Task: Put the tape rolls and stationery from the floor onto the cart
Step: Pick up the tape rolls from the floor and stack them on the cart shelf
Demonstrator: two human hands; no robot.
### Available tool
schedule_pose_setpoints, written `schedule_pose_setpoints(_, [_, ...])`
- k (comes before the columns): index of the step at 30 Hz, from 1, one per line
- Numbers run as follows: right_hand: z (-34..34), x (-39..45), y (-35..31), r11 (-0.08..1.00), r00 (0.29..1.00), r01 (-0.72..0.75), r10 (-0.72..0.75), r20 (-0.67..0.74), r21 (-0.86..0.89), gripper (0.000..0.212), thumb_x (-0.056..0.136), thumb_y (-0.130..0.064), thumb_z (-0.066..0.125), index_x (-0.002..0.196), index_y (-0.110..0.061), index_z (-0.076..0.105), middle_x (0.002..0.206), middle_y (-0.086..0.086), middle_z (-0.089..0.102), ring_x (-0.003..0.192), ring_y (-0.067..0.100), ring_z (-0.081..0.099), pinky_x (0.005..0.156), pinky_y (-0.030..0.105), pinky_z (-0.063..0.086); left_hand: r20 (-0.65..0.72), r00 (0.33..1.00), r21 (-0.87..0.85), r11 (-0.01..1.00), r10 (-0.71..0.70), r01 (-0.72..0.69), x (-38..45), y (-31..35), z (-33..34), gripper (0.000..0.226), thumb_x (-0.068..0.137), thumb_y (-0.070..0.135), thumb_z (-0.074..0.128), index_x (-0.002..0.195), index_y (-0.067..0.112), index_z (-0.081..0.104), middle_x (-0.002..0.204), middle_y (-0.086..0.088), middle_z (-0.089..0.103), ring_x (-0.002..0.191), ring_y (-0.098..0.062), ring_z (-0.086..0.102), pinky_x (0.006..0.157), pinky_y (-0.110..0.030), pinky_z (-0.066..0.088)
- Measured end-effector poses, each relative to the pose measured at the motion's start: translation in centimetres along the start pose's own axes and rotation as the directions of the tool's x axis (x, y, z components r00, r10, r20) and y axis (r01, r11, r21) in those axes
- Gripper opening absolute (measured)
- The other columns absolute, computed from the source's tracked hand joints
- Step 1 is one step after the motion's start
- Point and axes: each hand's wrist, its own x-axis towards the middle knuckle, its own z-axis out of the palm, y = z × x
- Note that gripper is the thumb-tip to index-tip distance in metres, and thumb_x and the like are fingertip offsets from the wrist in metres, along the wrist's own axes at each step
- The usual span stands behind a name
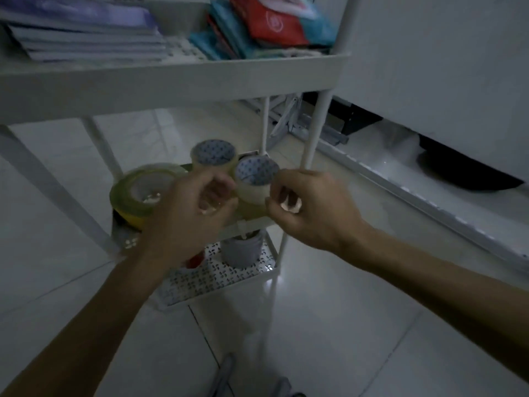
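Note:
The white cart's middle shelf (253, 224) holds a wide yellow-green tape roll (128, 196) at the left. Beside it stand two clear tape rolls, one behind (213, 153) and one in front (256, 174). My left hand (189, 213) hovers over the shelf's front, fingers curled around a small glossy clear tape roll (211, 206). My right hand (312, 207) is just right of the front clear roll, pinching another small glossy clear tape roll (289, 202). Both small rolls are mostly hidden by fingers.
The cart's top shelf (171, 78) carries stacked notebooks (86, 44) and coloured packets (266, 27). On the perforated bottom shelf (200, 282) stand a grey cup (242, 250) and something red. White furniture (429, 67) and a dark gap lie to the right. Pale floor tiles surround the cart.

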Motion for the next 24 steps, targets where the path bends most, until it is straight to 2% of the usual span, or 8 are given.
schedule_pose_setpoints(2, [-0.2, -1.7, 2.2, 0.989, 0.991, -0.128, 0.125, 0.041, 0.073, 0.025, 0.089, -0.044, 0.053, 0.09, -0.022, 0.065, 0.079, -0.012, 0.064, 0.068, 0.007, 0.063, 0.062, 0.036, 0.058, 0.129, 0.99, 0.053, 0.997, 0.052, -0.059, -0.8, 0.6, 2.3, 0.016, 0.089, 0.019, 0.077, 0.099, 0.027, 0.068, 0.096, 0.016, 0.067, 0.091, -0.003, 0.065, 0.071, -0.012, 0.049])
schedule_pose_setpoints(4, [0.3, -3.6, 5.0, 0.961, 0.968, -0.25, 0.247, 0.045, 0.113, 0.023, 0.088, -0.046, 0.055, 0.089, -0.025, 0.065, 0.076, -0.012, 0.064, 0.068, 0.005, 0.062, 0.062, 0.036, 0.058, 0.229, 0.97, 0.092, 0.99, 0.087, -0.11, -1.2, 1.2, 5.4, 0.017, 0.089, 0.022, 0.076, 0.104, 0.028, 0.068, 0.1, 0.018, 0.065, 0.095, -0.003, 0.064, 0.077, -0.023, 0.054])
schedule_pose_setpoints(7, [2.0, -6.3, 9.9, 0.907, 0.911, -0.411, 0.404, 0.085, 0.09, 0.013, 0.089, -0.041, 0.063, 0.09, -0.028, 0.062, 0.075, -0.015, 0.06, 0.066, 0.002, 0.059, 0.061, 0.031, 0.057, 0.409, 0.905, 0.128, 0.974, 0.118, -0.185, -1.4, 1.8, 10.7, 0.032, 0.091, 0.031, 0.071, 0.122, 0.032, 0.064, 0.117, 0.019, 0.061, 0.107, -0.001, 0.059, 0.089, -0.028, 0.053])
schedule_pose_setpoints(9, [2.9, -8.2, 13.3, 0.853, 0.855, -0.515, 0.506, 0.11, 0.081, 0.013, 0.089, -0.04, 0.065, 0.095, -0.028, 0.063, 0.077, -0.015, 0.061, 0.068, 0.002, 0.06, 0.061, 0.029, 0.055, 0.472, 0.871, 0.136, 0.965, 0.137, -0.225, -0.6, 2.1, 14.7, 0.039, 0.091, 0.035, 0.07, 0.129, 0.033, 0.061, 0.123, 0.019, 0.06, 0.11, -0.003, 0.058, 0.091, -0.031, 0.053])
schedule_pose_setpoints(13, [4.8, -12.5, 20.1, 0.739, 0.739, -0.669, 0.653, 0.167, 0.072, 0.02, 0.086, -0.039, 0.064, 0.101, -0.027, 0.065, 0.09, -0.008, 0.069, 0.077, 0.011, 0.065, 0.066, 0.032, 0.056, 0.535, 0.844, 0.222, 0.957, 0.042, -0.189, 1.9, 1.1, 22.8, 0.037, 0.09, 0.041, 0.065, 0.126, 0.04, 0.055, 0.122, 0.019, 0.054, 0.111, -0.007, 0.058, 0.091, -0.038, 0.054])
schedule_pose_setpoints(16, [7.2, -15.3, 24.9, 0.702, 0.687, -0.712, 0.69, 0.228, 0.018, 0.034, 0.083, -0.038, 0.066, 0.112, -0.022, 0.062, 0.107, -0.001, 0.066, 0.093, 0.02, 0.064, 0.072, 0.032, 0.049, 0.588, 0.808, 0.287, 0.944, -0.039, -0.163, 3.6, -1.1, 28.2, 0.036, 0.089, 0.041, 0.065, 0.124, 0.039, 0.056, 0.119, 0.015, 0.055, 0.111, -0.01, 0.058, 0.089, -0.04, 0.054])
schedule_pose_setpoints(20, [11.0, -16.3, 29.7, 0.743, 0.715, -0.669, 0.652, 0.254, -0.025, 0.064, 0.073, -0.046, 0.071, 0.128, -0.017, 0.057, 0.126, 0.011, 0.056, 0.111, 0.034, 0.057, 0.086, 0.044, 0.053, 0.574, 0.794, 0.363, 0.931, -0.202, -0.025, 4.8, -4.7, 32.9, 0.032, 0.093, 0.041, 0.065, 0.124, 0.038, 0.059, 0.117, 0.016, 0.058, 0.106, -0.007, 0.059, 0.08, -0.028, 0.049])
schedule_pose_setpoints(24, [13.8, -15.2, 32.6, 0.763, 0.72, -0.645, 0.59, 0.366, 0.039, 0.097, 0.07, -0.045, 0.082, 0.152, -0.023, 0.036, 0.152, 0.009, 0.038, 0.131, 0.034, 0.046, 0.1, 0.048, 0.049, 0.532, 0.801, 0.344, 0.935, -0.273, 0.09, 4.3, -7.0, 33.8, 0.026, 0.094, 0.033, 0.068, 0.12, 0.031, 0.065, 0.115, 0.009, 0.063, 0.104, -0.007, 0.059, 0.088, -0.03, 0.053])
